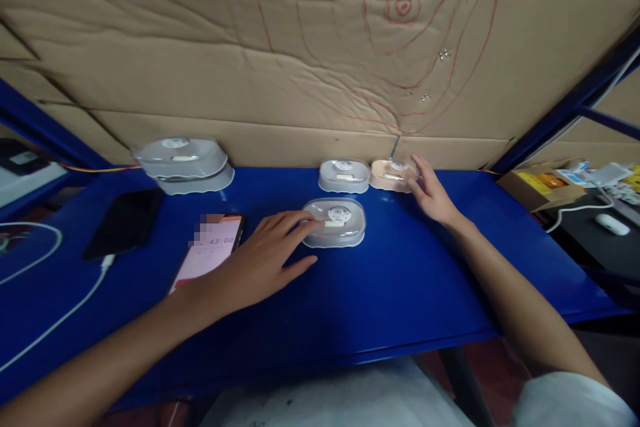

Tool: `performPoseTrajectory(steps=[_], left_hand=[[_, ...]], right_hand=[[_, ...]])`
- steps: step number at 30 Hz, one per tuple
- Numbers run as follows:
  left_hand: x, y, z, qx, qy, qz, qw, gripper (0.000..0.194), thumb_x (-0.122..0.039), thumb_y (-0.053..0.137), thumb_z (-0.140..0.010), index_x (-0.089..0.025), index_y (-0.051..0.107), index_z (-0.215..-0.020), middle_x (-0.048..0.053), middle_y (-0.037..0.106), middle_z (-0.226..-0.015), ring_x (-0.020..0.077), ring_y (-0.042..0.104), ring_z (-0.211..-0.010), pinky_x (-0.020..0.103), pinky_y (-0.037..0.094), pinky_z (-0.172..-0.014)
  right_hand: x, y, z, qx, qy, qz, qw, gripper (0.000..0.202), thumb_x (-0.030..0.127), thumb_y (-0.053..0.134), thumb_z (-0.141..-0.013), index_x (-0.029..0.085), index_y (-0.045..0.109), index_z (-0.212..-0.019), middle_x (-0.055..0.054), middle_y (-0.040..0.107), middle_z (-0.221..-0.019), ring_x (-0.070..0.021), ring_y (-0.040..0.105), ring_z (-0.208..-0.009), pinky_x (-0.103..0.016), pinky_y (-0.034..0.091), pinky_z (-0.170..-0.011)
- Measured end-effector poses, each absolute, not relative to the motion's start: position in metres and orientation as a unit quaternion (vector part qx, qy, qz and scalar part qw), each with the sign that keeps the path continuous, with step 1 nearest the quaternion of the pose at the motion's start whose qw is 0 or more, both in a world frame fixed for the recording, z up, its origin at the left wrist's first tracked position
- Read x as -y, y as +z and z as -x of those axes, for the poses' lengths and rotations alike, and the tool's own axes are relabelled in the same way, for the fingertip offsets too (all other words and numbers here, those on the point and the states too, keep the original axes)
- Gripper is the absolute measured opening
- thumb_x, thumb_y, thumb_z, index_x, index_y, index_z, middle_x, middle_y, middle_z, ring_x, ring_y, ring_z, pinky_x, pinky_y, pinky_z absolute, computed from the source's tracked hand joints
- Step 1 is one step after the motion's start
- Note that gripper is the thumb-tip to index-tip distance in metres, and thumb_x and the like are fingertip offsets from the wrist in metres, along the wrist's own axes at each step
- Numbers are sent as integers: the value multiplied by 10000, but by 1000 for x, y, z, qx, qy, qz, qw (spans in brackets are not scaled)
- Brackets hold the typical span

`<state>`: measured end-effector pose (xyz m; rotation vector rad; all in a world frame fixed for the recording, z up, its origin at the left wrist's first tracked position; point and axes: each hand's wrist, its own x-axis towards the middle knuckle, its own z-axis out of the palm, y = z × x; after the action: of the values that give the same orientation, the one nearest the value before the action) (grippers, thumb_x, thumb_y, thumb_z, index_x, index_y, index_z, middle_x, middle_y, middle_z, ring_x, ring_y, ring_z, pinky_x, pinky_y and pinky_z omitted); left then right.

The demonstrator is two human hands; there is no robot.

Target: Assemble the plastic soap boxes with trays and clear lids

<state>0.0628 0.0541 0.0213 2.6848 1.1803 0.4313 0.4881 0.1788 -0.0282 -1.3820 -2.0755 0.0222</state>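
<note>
In front of me, a grey oval plastic box with a clear lid and a round sticker (354, 230) sits on the blue table (390, 293). My left hand (273, 247) reaches over from the left with fingers stretched out, their tips at the lid's left edge and the thumb apart. Farther back, my right hand (434, 192) is at the right end of a pinkish oval box (385, 175). Its fingers and thumb are spread around that end; whether they touch is unclear. A similar grey box (344, 177) stands beside the pinkish one.
Two stacked grey boxes (193, 163) stand at the back left. Nearby lie a lit phone (213, 250) and a dark phone (123, 223) with a white cable (75, 313). A cardboard wall (200, 80) closes the back. A carton (537, 190) and white mouse (612, 224) are at right.
</note>
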Motion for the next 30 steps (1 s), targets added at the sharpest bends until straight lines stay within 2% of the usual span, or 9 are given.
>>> performPoseTrajectory(steps=[3,6,8,10,11,15,20,26,30], left_hand=[[-50,24,-69,-385,147,-905,104,509,-374,587,-1054,-272,489,-1543,130,549,-1543,365,532,-1429,586,462,-1182],[-49,19,-72,-410,163,-888,131,591,-357,615,-1033,-334,422,-1591,126,435,-1636,386,491,-1479,615,452,-1193],[-50,12,-73,-442,184,-864,154,718,-368,657,-1004,-366,323,-1638,129,290,-1730,412,404,-1551,646,409,-1223],[-52,4,-74,-461,206,-844,182,869,-393,711,-966,-358,207,-1673,145,178,-1782,418,299,-1615,654,346,-1263],[-54,1,-74,-461,211,-837,203,927,-400,729,-953,-354,158,-1682,147,168,-1791,401,266,-1633,638,321,-1282],[-55,-10,-71,-450,225,-821,269,1018,-389,763,-925,-369,84,-1683,127,243,-1780,343,297,-1632,589,297,-1307],[-48,-8,-69,-450,190,-814,314,1114,-418,852,-840,-366,121,-1679,144,315,-1747,373,400,-1571,600,354,-1270],[-45,-2,-68,-432,195,-829,298,954,-350,787,-904,-322,195,-1652,177,428,-1680,370,473,-1523,616,397,-1231],[-43,-5,-68,-416,174,-852,265,729,-296,780,-911,-331,434,-1551,148,473,-1645,380,485,-1506,627,416,-1216]], right_hand=[[-169,-16,-466,719,42,522,457,647,625,367,-1092,309,326,-1655,-94,331,-1750,-292,268,-1641,-594,289,-1304],[-137,4,-434,731,26,482,483,556,579,364,-1112,308,449,-1590,-112,498,-1643,-302,430,-1557,-598,335,-1283],[-109,13,-405,828,55,404,386,568,573,427,-1100,315,438,-1606,-118,514,-1632,-318,463,-1533,-606,365,-1266],[-84,14,-377,904,61,336,256,712,619,585,-1025,285,419,-1632,-147,411,-1704,-383,354,-1591,-668,326,-1267],[-75,13,-366,923,61,313,216,691,578,609,-1027,275,438,-1624,-150,409,-1705,-393,339,-1597,-682,323,-1261],[-66,1,-349,937,100,261,209,480,391,555,-1091,271,533,-1555,-121,533,-1621,-327,416,-1560,-617,388,-1243],[-76,-2,-363,907,197,252,275,495,352,505,-1115,253,473,-1599,-128,600,-1549,-258,538,-1464,-512,476,-1205],[-90,-1,-383,899,138,302,287,462,366,543,-1098,325,522,-1557,-93,649,-1485,-277,592,-1393,-538,490,-1179],[-103,-9,-394,900,73,354,243,436,424,576,-1075,304,593,-1494,-128,638,-1489,-328,582,-1403,-609,477,-1158]])
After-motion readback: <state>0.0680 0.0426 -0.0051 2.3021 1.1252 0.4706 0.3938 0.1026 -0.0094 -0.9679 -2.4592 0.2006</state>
